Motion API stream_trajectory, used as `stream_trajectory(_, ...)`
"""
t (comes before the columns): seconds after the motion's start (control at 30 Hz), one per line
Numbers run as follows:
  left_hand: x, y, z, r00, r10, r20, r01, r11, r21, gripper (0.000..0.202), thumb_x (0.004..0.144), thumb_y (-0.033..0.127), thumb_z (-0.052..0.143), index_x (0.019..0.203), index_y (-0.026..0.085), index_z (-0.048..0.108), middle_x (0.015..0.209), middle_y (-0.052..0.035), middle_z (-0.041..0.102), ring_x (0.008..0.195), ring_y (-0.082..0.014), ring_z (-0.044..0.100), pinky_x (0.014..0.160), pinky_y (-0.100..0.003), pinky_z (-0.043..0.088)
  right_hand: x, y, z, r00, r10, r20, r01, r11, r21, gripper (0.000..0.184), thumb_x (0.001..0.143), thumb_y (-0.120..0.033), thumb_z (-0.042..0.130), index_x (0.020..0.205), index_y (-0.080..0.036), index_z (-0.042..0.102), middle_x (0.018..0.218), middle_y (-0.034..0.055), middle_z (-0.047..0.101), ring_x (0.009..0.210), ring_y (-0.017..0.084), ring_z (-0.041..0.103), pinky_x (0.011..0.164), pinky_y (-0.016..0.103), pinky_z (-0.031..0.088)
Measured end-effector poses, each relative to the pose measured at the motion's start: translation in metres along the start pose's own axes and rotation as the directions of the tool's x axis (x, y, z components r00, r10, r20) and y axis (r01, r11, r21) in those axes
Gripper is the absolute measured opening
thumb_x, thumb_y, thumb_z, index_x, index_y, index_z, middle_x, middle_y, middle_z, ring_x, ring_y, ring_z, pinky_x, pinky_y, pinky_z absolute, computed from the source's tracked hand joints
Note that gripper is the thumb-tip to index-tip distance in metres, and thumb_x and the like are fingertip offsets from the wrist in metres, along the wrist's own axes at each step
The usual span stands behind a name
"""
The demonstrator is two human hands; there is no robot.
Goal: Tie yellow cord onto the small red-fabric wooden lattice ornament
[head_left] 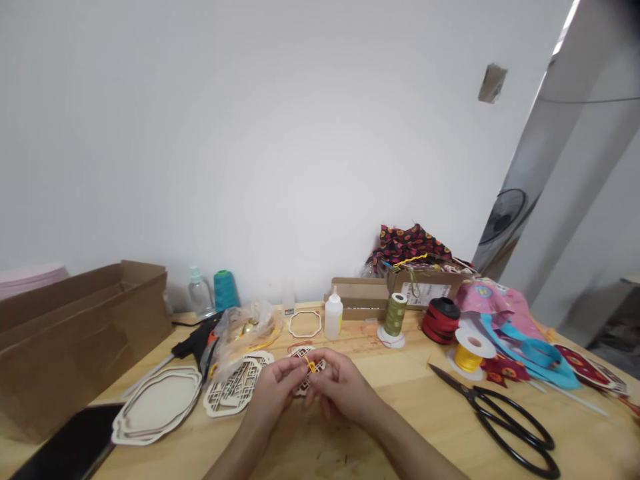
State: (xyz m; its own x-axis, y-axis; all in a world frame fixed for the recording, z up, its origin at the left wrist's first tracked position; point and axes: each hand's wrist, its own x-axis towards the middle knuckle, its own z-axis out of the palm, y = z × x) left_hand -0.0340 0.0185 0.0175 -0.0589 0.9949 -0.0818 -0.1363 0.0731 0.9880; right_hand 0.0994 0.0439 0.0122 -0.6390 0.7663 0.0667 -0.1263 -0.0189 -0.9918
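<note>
"On your side of the squeeze bottle (333, 320), what are you holding?"

"Yellow cord (313, 367), pinched by your left hand (278, 381) and right hand (346, 383). It looks light and limp; pinch close to its bunched part."

"And the lattice panel (301, 351)?"

"Probably thin, stiff, brittle: take its rim. Whether you're holding it, I can't tell."

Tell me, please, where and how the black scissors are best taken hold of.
Probably by the handle loops, with the right hand coming from the near right side. The scissors lie on the table with both loops toward that side, while the pointed blades face away and to the left. The wide, rounded loops likely give a surer hold.
</note>
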Motion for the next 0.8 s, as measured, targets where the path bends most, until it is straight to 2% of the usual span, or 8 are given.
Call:
stream_trajectory(0.1,-0.001,0.0019,0.002,1.0,-0.012,0.006,0.012,1.0,-0.005,0.024,0.053,0.034,0.067,0.06,0.011,0.064,0.031,0.01,0.041,0.026,-0.0001,0.023,0.03,-0.013,0.014,-0.0005,0.0046,0.001,0.998,-0.045,-0.034,0.039,0.986,-0.16,0.026,0.074,-0.032,0.048,0.095,-0.018,0.044,0.052,-0.0039,0.057,0.026,0.004,0.036,0.028,0.013,0.026)
stream_trajectory(0.3,-0.0016,0.0042,0.0043,1.0,-0.025,0.015,0.025,1.0,-0.001,0.024,0.05,0.034,0.068,0.059,0.012,0.065,0.035,0.0066,0.05,0.028,-0.0014,0.028,0.031,-0.014,0.017,-0.005,0.0049,0.0014,0.98,-0.187,-0.071,0.138,0.89,-0.434,0.022,0.076,-0.027,0.048,0.097,-0.021,0.047,0.051,-0.0052,0.057,0.041,0.008,0.047,0.044,0.016,0.035)
stream_trajectory(0.43,-0.0011,0.0024,0.0038,1.0,-0.03,0.008,0.03,1.0,0.004,0.025,0.05,0.036,0.067,0.053,0.012,0.062,0.034,0.0068,0.048,0.027,-0.0018,0.028,0.03,-0.015,0.015,-0.004,0.006,0.0006,0.973,-0.203,-0.111,0.132,0.88,-0.457,0.021,0.075,-0.029,0.049,0.094,-0.021,0.05,0.051,-0.0048,0.055,0.047,0.01,0.05,0.048,0.018,0.036)
stream_trajectory(0.6,-0.0009,-0.0005,0.0024,1.0,-0.018,0.003,0.018,0.999,0.033,0.028,0.057,0.038,0.062,0.052,0.012,0.058,0.035,0.0083,0.043,0.026,-0.0005,0.024,0.029,-0.014,0.012,-0.0004,0.0057,-0.0032,0.941,-0.255,-0.223,0.134,0.885,-0.446,0.015,0.074,-0.028,0.049,0.085,-0.019,0.053,0.05,-0.0047,0.047,0.042,0.008,0.04,0.042,0.017,0.03)
stream_trajectory(0.67,-0.0008,-0.0011,0.0018,1.0,-0.012,0.001,0.012,0.999,0.05,0.027,0.058,0.038,0.062,0.053,0.011,0.058,0.036,0.008,0.044,0.026,-0.0004,0.025,0.029,-0.014,0.013,0.0005,0.0049,-0.0047,0.922,-0.289,-0.257,0.135,0.862,-0.488,0.014,0.072,-0.027,0.051,0.082,-0.018,0.055,0.052,-0.004,0.046,0.043,0.008,0.038,0.041,0.018,0.028)
stream_trajectory(0.8,-0.0005,-0.0021,0.0009,1.0,0.005,0.003,-0.005,0.997,0.075,0.027,0.059,0.039,0.061,0.055,0.012,0.059,0.038,0.0076,0.045,0.027,-0.0013,0.028,0.029,-0.014,0.017,0.0014,0.0039,-0.0058,0.911,-0.338,-0.237,0.143,0.797,-0.586,0.009,0.069,-0.023,0.054,0.076,-0.018,0.058,0.058,-0.0024,0.049,0.048,0.009,0.039,0.046,0.019,0.031)
